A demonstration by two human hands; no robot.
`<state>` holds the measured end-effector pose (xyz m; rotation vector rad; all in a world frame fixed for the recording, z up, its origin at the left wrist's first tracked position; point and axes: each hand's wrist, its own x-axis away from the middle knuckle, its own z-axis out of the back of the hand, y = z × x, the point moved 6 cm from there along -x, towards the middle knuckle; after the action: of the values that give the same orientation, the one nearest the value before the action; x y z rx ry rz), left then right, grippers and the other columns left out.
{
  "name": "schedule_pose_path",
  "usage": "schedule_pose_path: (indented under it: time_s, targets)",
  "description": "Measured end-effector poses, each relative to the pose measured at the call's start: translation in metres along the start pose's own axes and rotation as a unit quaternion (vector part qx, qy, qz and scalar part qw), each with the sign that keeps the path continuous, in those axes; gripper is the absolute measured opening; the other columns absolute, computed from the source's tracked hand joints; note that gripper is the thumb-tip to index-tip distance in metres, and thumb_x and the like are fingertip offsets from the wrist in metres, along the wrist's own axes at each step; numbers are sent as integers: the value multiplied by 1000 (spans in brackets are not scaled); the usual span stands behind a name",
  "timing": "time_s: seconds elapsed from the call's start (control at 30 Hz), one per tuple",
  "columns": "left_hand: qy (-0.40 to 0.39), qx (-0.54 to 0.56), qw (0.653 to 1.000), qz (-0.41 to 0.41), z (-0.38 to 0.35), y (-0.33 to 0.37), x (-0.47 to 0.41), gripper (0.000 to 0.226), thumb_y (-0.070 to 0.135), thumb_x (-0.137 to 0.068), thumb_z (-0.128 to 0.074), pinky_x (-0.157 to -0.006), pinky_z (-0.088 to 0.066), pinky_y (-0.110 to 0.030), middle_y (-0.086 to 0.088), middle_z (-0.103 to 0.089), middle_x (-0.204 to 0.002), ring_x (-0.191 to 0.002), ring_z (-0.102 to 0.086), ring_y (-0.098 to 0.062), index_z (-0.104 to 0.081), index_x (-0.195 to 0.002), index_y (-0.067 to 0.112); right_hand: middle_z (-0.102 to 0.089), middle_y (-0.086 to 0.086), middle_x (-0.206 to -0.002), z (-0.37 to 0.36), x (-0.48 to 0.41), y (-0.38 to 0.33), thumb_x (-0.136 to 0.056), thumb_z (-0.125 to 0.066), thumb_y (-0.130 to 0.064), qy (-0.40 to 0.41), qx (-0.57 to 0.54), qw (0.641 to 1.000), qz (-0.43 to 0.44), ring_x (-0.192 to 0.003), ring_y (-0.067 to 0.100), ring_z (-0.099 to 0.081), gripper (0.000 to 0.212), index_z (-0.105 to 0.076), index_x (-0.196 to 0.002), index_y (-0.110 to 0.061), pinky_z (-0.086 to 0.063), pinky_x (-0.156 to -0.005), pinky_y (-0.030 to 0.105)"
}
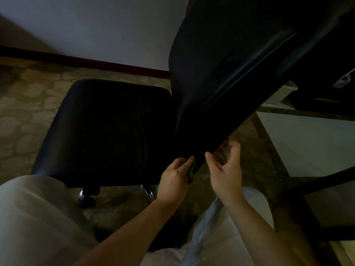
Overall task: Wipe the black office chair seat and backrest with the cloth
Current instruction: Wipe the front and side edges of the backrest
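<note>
Cloth [192, 169] in left hand [173, 181] at backrest [230, 73]

Cloth [191, 167] mostly hidden by left hand [173, 179], backrest [230, 64] top cut off, right hand [226, 169] fingertips partly behind backrest edge

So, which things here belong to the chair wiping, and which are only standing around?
For the job:
- seat
- backrest
- cloth, held in the left hand
- right hand, at the backrest's lower edge

Just around:
- carpet
- wall
- white furniture
- black frame on the right
</note>
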<state>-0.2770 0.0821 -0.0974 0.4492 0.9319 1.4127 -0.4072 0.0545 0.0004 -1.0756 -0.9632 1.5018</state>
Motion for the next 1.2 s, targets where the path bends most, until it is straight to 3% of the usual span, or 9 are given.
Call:
schedule_pose_path:
  time_s: [0.1, 0.27, 0.33, 0.43, 0.6, 0.77, 0.87, 1.07, 1.2]
  targets:
    - [-35, -66, 997, -20, -7, -4, 0, 52, 0, -90, -68, -102, -51, -33, -8, -57, -138, -121, -61, -28, -58, -140, 13, -55, -12, -128, -1, -1, 5, -96, -64, -5, 8, -2, 1000, -4, -116, -6, -58, 51, -40, -133, -31, -52, -91, 13]
    - [-217, -206, 954, -9, 9, -42, -10, 49, 9, -101, -49, -104, -47, -38, -1, -48, -141, -127, -48, -25, -50, -146, 29, -56, -9, -121, -6, -1, 17, -95, -67, -7, -16, 27, 999, -38, -105, -17, -56, 44, -44, -126, -28, -48, -83, 4]
    - [-230, -228, 946, -1, 29, -59, -10, 53, 9, -101, -51, -106, -46, -38, 0, -45, -144, -130, -45, -25, -47, -148, 33, -57, -7, -117, -10, 3, 33, -94, -68, -7, -33, 49, 995, -81, -100, -15, -58, 43, -45, -125, -24, -46, -76, 3]
    - [-238, -239, 941, 0, 56, -69, -4, 54, 10, -101, -51, -108, -44, -39, 2, -45, -146, -132, -45, -24, -47, -148, 36, -61, -2, -113, -17, 12, 54, -95, -66, -6, -79, 43, 981, -169, -102, 6, -65, 37, -45, -120, -24, -52, -72, 12]
    - [-223, -255, 941, 5, 104, -83, -4, 50, 10, -102, -51, -108, -43, -37, 0, -50, -140, -128, -48, -22, -50, -146, 32, -58, 6, -95, -28, 16, 66, -102, -58, -18, -179, 112, 930, -300, -81, 17, -58, 6, -53, -105, -15, -47, -68, 28]
    - [-215, -269, 938, 17, 140, -104, -21, 48, 6, -100, -53, -107, -42, -37, -1, -52, -137, -126, -50, -25, -55, -143, 28, -51, -1, -64, -90, 30, 58, -99, -62, -29, -250, 249, 894, -276, -62, 16, -51, 33, -52, -70, -20, -38, -60, 29]
    - [-208, -287, 935, 22, 157, -113, -34, 49, 9, -99, -54, -107, -42, -37, -2, -49, -141, -128, -49, -25, -54, -144, 28, -58, -3, -73, -135, 27, 41, -98, -62, -36, -264, 287, 886, -250, -69, 15, -58, 28, -54, -74, -26, -44, -64, 30]
    - [-204, -359, 911, 11, 180, -138, -83, 48, 32, -102, -52, -107, -41, -41, -5, -35, -148, -131, -37, -29, -45, -150, 34, -57, -1, -74, -210, -39, 21, -98, -59, -38, -284, 328, 876, -209, -66, 18, -57, 28, -58, -76, -21, -39, -56, 28]
    - [-223, -355, 908, 25, 190, -170, -117, 52, 28, -103, -51, -106, -42, -43, -9, -37, -142, -126, -38, -31, -40, -153, 29, -59, 1, -83, -254, -98, 35, -97, -59, -41, -285, 379, 851, -225, -74, 23, -61, 24, -60, -83, -21, -43, -60, 28]
